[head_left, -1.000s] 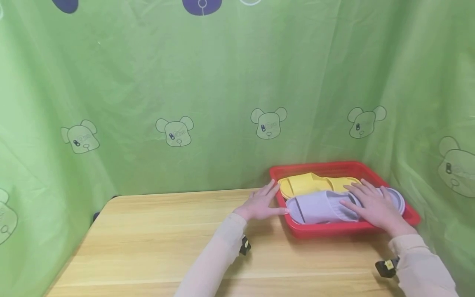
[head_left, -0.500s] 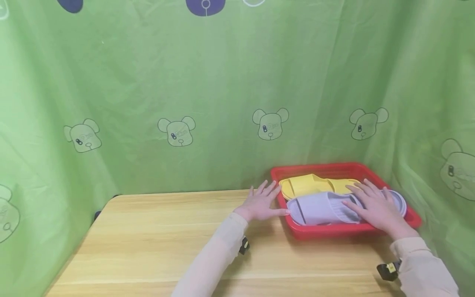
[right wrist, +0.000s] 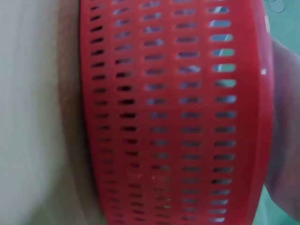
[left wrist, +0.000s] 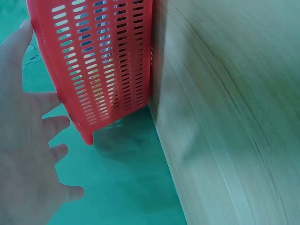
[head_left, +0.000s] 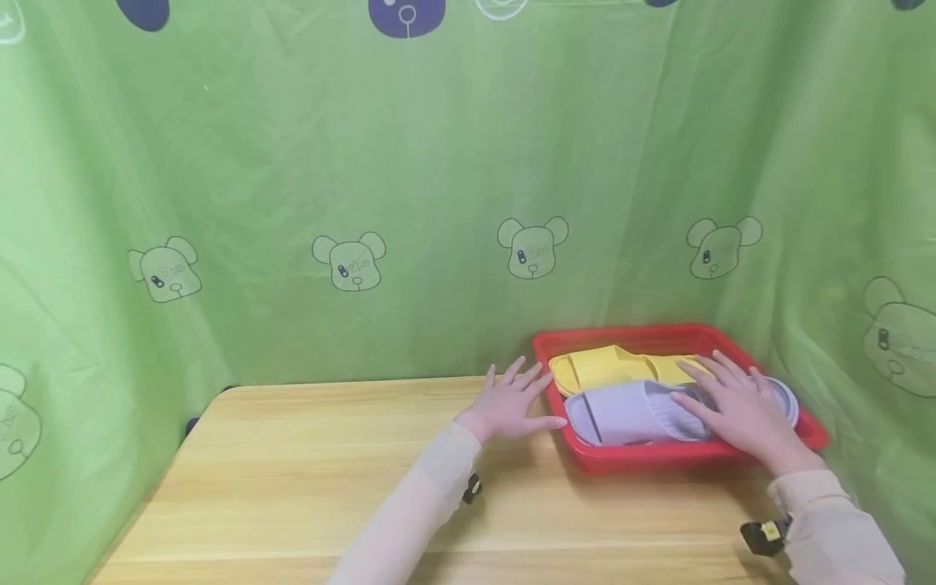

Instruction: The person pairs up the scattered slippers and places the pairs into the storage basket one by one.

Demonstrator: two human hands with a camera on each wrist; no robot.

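Observation:
A red plastic basket point(head_left: 643, 460) with slotted walls stands on the wooden table at the right. Inside it, yellow slippers point(head_left: 601, 366) lie along the back and lavender slippers point(head_left: 621, 414) along the front. My left hand point(head_left: 504, 405) is beside the basket's left rim, its fingers spread and straight, holding nothing. In the left wrist view its fingertips overlap the rim of the basket point(left wrist: 101, 70). Over the right part of the slippers lies my right hand point(head_left: 744, 413), fingers extended and spread. The right wrist view shows mostly the slotted basket wall point(right wrist: 173, 110), which hides most of that hand.
The wooden table point(head_left: 329, 463) extends to the left of the basket. A green curtain point(head_left: 424, 162) with bear prints hangs behind and at both sides, close to the basket's back and right. Each wrist carries a small black camera point(head_left: 764, 536).
My left hand has drifted slightly left, its thumb drawing back a little from the lavender slippers. The right hand, basket and slippers stay nearly in place, and the head view shifts slightly.

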